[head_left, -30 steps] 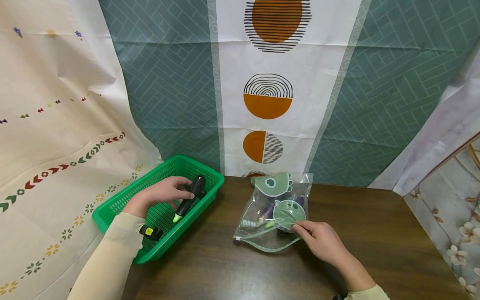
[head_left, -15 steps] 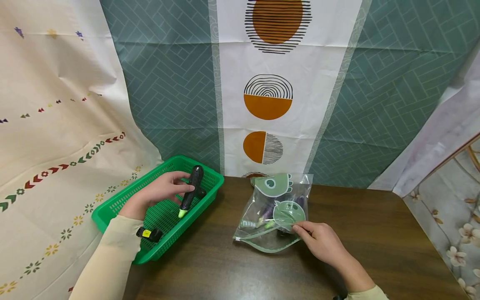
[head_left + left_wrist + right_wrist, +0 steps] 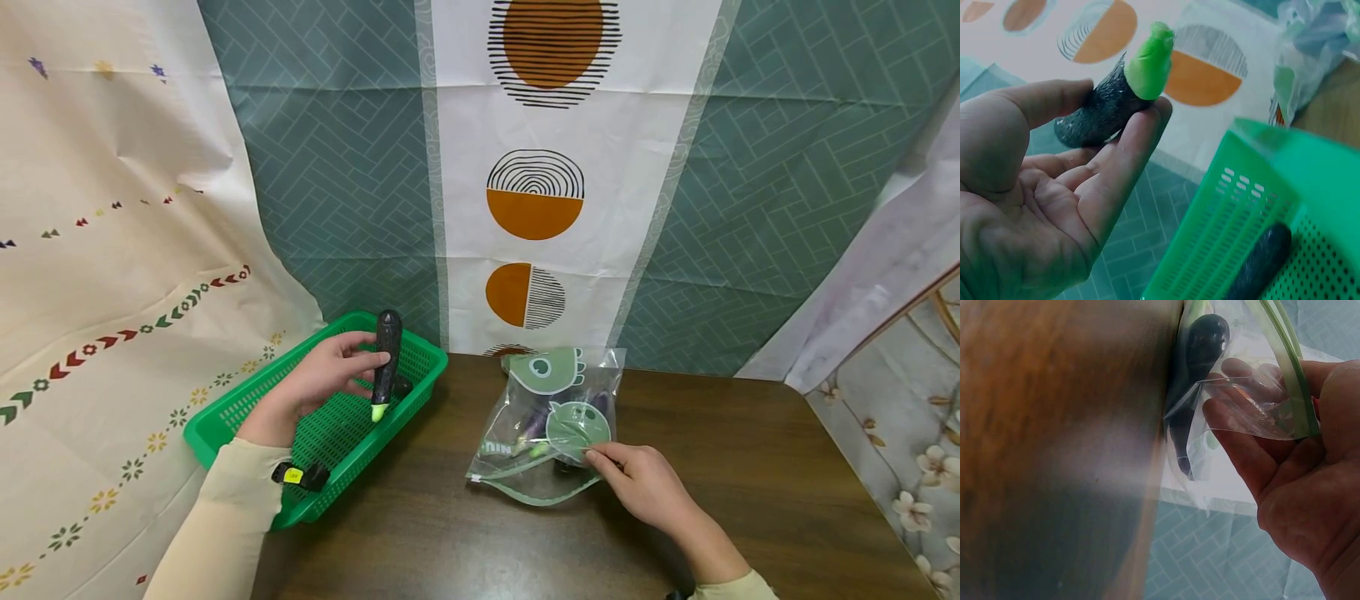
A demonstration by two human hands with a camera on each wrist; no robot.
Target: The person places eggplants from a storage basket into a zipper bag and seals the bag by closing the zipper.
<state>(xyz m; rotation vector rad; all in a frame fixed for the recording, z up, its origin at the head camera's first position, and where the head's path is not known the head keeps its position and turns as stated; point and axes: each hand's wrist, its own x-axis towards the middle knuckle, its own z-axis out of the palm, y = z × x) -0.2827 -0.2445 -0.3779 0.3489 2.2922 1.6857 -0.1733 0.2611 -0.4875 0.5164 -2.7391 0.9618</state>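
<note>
My left hand [image 3: 330, 375] pinches a dark, nearly black eggplant [image 3: 387, 350] between thumb and fingers, above the green basket [image 3: 352, 450]. Its pale green stem end points down in the head view. From the left wrist, the eggplant [image 3: 1107, 106] lies across the fingertips, and a second dark eggplant [image 3: 1263, 259] shows in the basket. My right hand [image 3: 645, 483] pinches the mouth edge of a clear zip bag [image 3: 498, 483] with green cartoon prints. Purple and dark eggplants are inside the bag; the right wrist view shows a dark one [image 3: 1207, 340] through the plastic.
A brown wooden table [image 3: 420, 533] carries the basket and the bag. Behind it hangs a patterned teal and white cloth [image 3: 345, 167]. Cream cloth [image 3: 112, 333] borders the left side, and a flowered cloth [image 3: 922, 450] the right.
My left hand has raised the eggplant up out of the basket and turned it more upright. The right hand and the bag have stayed in place.
</note>
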